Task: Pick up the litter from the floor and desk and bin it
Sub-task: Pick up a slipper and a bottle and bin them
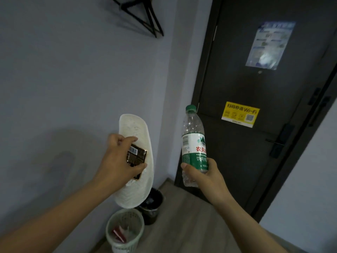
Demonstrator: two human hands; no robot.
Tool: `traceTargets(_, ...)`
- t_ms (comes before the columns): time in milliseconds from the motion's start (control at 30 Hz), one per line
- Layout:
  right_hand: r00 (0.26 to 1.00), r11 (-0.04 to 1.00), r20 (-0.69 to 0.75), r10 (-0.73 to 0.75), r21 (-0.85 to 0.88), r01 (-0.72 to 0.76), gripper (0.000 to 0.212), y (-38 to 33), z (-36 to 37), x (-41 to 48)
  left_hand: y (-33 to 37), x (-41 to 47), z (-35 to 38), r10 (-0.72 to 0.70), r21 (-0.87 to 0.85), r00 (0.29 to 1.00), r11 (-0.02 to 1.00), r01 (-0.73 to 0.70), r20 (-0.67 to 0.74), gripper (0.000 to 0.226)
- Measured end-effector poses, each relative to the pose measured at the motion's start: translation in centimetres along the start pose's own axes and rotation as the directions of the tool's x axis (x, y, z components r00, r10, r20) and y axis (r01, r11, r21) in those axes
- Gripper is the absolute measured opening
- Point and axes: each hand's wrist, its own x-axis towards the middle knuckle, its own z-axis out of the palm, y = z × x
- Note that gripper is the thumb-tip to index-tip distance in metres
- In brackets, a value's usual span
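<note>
The left hand (118, 161) grips a white slipper (135, 189) and a dark wrapper (136, 155) above a pale mesh bin (125, 232), while the right hand (202, 177) clasps a plastic bottle (194, 143).

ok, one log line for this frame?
phase: litter held, not binned | left hand: grips white slipper and brown wrapper | right hand: grips water bottle | pale mesh bin, dark bin: on floor below
</note>
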Motion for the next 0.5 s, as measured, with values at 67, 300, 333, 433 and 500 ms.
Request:
traceTargets(67, 1.0, 1.0, 0.005, 0.027, -0.004, -0.027, 0.054, 1.8, 0.8, 4.2, -2.5, 2.1, 2.6, -0.029, 0.014, 0.999, 0.999, 0.029, 0.017, 0.075)
traceTargets(300, 0.989, 0.989, 0.023, 0.143, -0.026, -0.142, 0.055, 6.6, 4.6, 18.5, -11.4, 11.2, 10.0, -0.129, 0.019, 0.989, 0.992, 0.128, 0.069, 0.076)
traceTargets(333, 0.987, 0.987, 0.028, 0.159, -0.033, -0.158, 0.055, 7.3, 5.1, 20.2, -12.6, 12.4, 10.8, -0.149, 0.02, 0.986, 0.989, 0.148, 0.077, 0.076)
traceTargets(433, 0.976, 0.976, 0.043, 0.212, -0.065, -0.209, 0.057, 10.0, 6.5, 24.9, -16.2, 15.8, 13.4, -0.197, 0.035, 0.975, 0.98, 0.194, 0.099, 0.076)
traceTargets(500, 0.965, 0.964, 0.04, 0.26, -0.072, -0.256, 0.056, 11.9, 7.3, 27.8, -18.4, 17.3, 15.2, -0.24, 0.052, 0.963, 0.971, 0.235, 0.124, 0.077)
